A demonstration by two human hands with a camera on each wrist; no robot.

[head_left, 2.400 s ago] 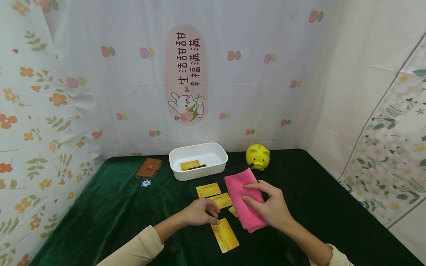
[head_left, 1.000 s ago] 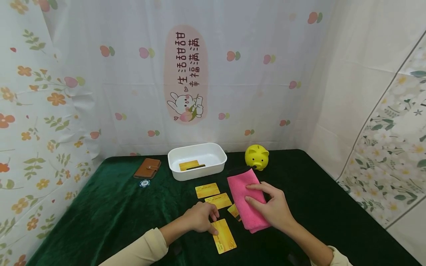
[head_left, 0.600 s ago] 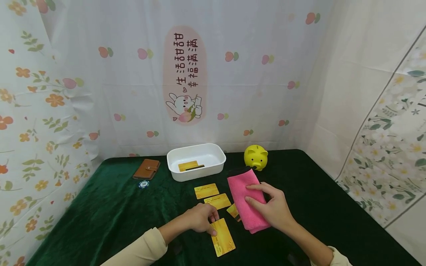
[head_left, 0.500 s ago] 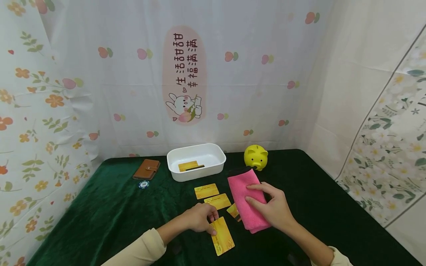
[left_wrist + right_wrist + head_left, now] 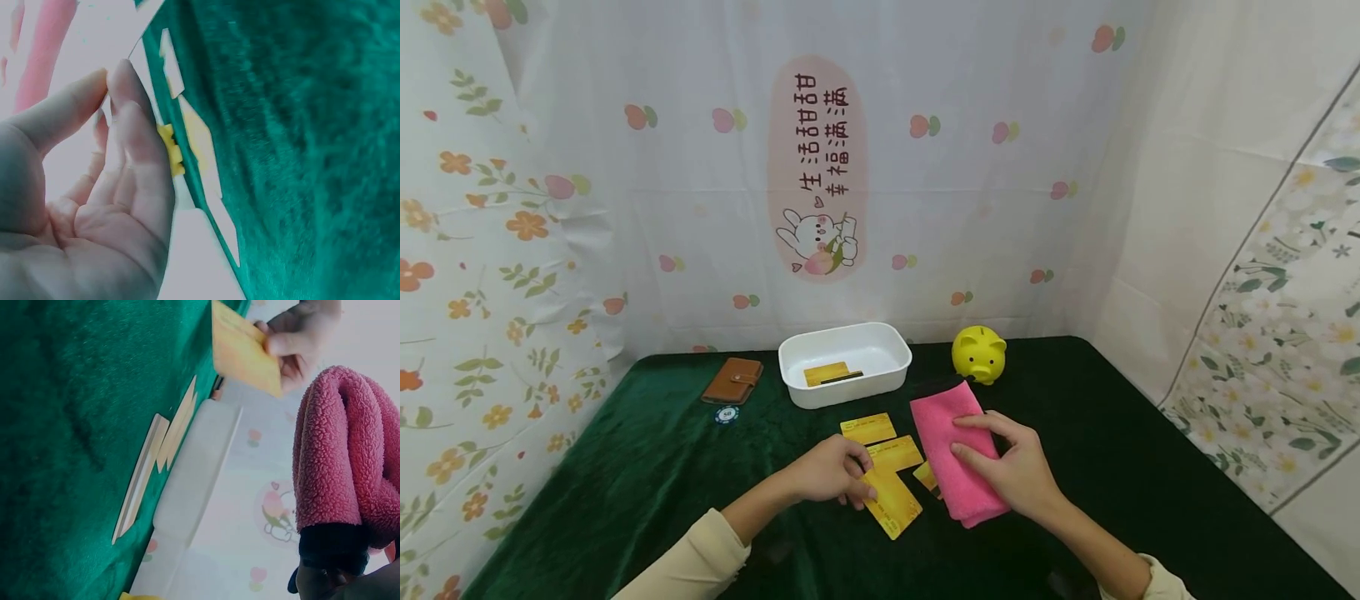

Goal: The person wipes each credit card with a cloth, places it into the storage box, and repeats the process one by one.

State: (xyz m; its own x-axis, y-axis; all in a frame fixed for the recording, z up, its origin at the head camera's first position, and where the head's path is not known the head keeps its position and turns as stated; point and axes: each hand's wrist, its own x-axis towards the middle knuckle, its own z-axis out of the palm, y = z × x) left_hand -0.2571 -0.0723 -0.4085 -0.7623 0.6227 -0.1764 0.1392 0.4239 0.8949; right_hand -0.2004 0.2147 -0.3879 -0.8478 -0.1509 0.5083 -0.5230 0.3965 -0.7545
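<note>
In the head view my left hand [image 5: 829,472] pinches a gold bank card [image 5: 893,504] between thumb and fingers. The right wrist view shows this card [image 5: 244,347] raised off the table, its flat face visible. My right hand [image 5: 1018,462] grips a folded pink cloth [image 5: 951,442], fluffy up close in the right wrist view. Beneath and beyond the held card lie more gold cards: one [image 5: 867,428] farthest, another [image 5: 901,453] nearer, and a third [image 5: 927,476] partly hidden by the cloth.
A white tray [image 5: 891,379] at the back holds gold cards [image 5: 826,372] and a dark-edged one. To its right stands a yellow piggy bank [image 5: 978,354]. A brown wallet [image 5: 733,381] and a poker chip [image 5: 727,414] lie to the left on the green cloth-covered table [image 5: 685,475].
My left hand has taken hold of the nearest card and lifted it from the table, moving up and to the left. My right hand and the pink cloth have stayed nearly still.
</note>
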